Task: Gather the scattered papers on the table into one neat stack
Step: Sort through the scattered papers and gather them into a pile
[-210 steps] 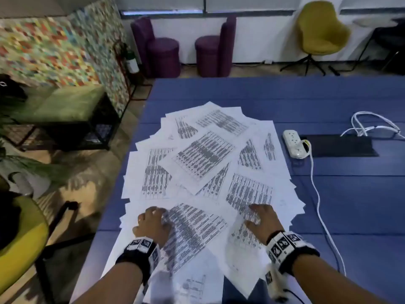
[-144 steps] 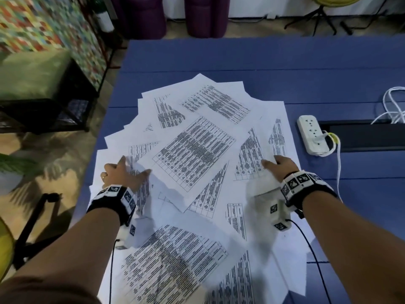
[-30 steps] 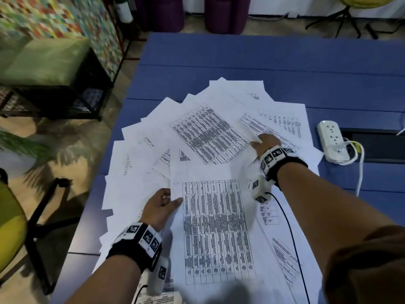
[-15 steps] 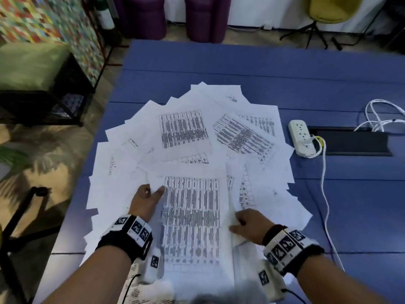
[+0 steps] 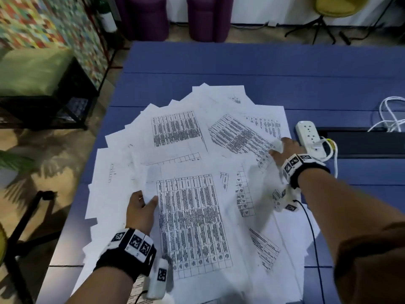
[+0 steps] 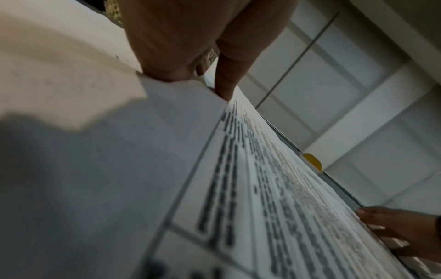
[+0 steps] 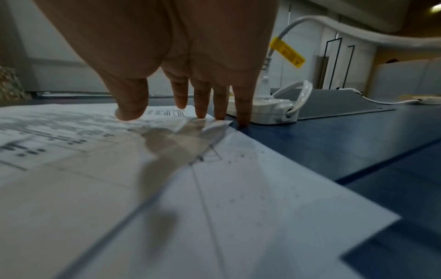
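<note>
The printed text on the papers (image 5: pixel 190 224) is too blurred to read; lower sheets lie hidden under upper ones.

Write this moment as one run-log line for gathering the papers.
stage: gathering | left hand: holds near sheet edge | right hand: fingertips on far-right papers beside power strip | stack: not yet formed

Bare forearms with tagged wrist straps

Each black wristband (image 5: pixel 129 253) carries white square-patterned tags; a small white box (image 5: pixel 158 279) hangs beneath, a thin black cable (image 5: pixel 311 233) trailing; brown sleeve (image 5: pixel 370 266).
</note>
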{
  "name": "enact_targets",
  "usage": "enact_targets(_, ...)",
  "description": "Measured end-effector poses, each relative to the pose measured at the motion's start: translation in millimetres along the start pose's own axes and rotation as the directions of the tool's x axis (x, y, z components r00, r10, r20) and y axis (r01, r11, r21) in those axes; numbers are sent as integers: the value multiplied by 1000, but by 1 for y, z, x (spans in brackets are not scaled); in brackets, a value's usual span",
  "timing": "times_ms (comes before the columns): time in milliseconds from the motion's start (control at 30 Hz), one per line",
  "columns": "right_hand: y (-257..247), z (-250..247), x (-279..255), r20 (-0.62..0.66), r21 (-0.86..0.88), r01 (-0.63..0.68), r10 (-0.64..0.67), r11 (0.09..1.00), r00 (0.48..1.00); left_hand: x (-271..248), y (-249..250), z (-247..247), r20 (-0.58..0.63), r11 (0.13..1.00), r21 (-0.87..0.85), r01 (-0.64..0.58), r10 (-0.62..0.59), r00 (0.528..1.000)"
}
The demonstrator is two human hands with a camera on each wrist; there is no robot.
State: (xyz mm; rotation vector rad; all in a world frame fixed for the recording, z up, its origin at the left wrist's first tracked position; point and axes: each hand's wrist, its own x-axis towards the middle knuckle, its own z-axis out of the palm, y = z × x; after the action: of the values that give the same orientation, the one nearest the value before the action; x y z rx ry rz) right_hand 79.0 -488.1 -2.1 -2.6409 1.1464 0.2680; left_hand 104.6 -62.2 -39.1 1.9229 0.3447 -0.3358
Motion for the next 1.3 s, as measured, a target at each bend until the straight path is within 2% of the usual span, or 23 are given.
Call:
enact_targets(100,-2,1,14,-10,-115,-33,32,993,999,5,-4,0,-7,998,-47,39,-40,999)
enact_targets(233,-3,0,23,149,-18,-97,99,995,984,5,-1,2,21,994,-77,81,-79,997)
enact_targets(333,-6,-2,20,46,-160,-58,66,985,997,3,0,2,15,994,-91,58,-57,998)
enact_targets(433,-4,4,6,31,-159,-20,25,987,999,-4,6,5,-43,997,64,-46,49,998)
enact_targets(500,-2,11,-2,36,-86,-27,31,996,999,-9,12,9,-97,972,194,-134,155,983)
enact_targets(600,-5,16,-11,83,182,-61,46,981,995,-15,15,12,-119,914,326,-241,293,949)
enact_targets(667,-7,14,-18,112,284,-36,4,958,994,-20,18,12,-78,903,354,-245,289,954)
enact_targets(767,-1,10,-24,8,371,20,-24,928,1000,-25,23,11,-12,944,251,-215,225,974)
enact_targets(867,16,4,-33,-33,360,-1,13,933,999,-21,21,5,-73,978,157,-135,148,986)
enact_targets(967,35,5,-48,60,240,-9,-6,971,998,-10,14,-3,-166,993,89,-83,97,981)
enact_targets(1033,41,8,-61,130,189,14,-39,982,991,-6,10,-4,-155,994,91,-67,80,985)
enact_targets(1200,36,25,-97,330,217,137,-205,967,921,-25,29,6,59,990,100,-103,98,993)
enact_targets(1300,33,37,-109,417,317,70,-205,946,885,-27,30,9,143,986,113,-122,105,984)
